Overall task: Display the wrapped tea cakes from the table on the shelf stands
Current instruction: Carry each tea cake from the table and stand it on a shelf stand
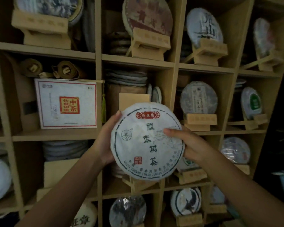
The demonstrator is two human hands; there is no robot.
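Both hands, left hand (105, 141) and right hand (185, 145), are gripping a wrapped tea cake (147, 141) by its rim before the shelf (138, 60); likely dense, rigid, paper-slick.

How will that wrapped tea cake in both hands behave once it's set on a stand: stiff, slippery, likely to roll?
The wrapped tea cake probably stays stiff: it keeps a flat disc shape gripped only at its edges by the left hand and right hand. Its round rim could roll if stood unsupported. The creased paper wrapper looks thin, so it may tear or slide.
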